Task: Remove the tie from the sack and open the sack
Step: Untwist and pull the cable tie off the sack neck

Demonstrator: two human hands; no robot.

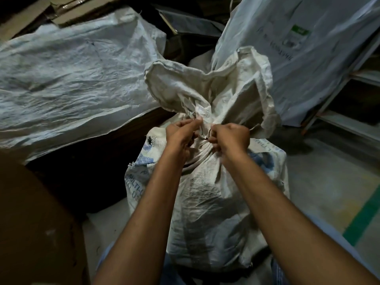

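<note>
Two bare forearms reach up from the lower edge of the view to a white woven plastic sack with blue print point(205, 194). It stands upright and bulging on the grey floor point(320, 182), right in front of the person. Nearest the camera, to the sack's left, is the side of a brown cardboard box point(37, 223). At the sack's gathered neck the left grip point(182, 136) has its fingers curled and pinches the bunched cloth just beside the knot. The right grip point(231, 138), likewise curled, pinches the thin dark tie point(207, 137) wound round the neck, and the two grips nearly touch. Above the tie the sack's loose mouth fans out in crumpled folds. A green painted stripe point(366, 219) crosses the floor near its right edge. Beyond, a big white woven sack point(72, 79) lies on its side to the left, and a pale bluish sack with a green label point(298, 62) leans at the right, beside a metal shelf frame point(341, 122).
</note>
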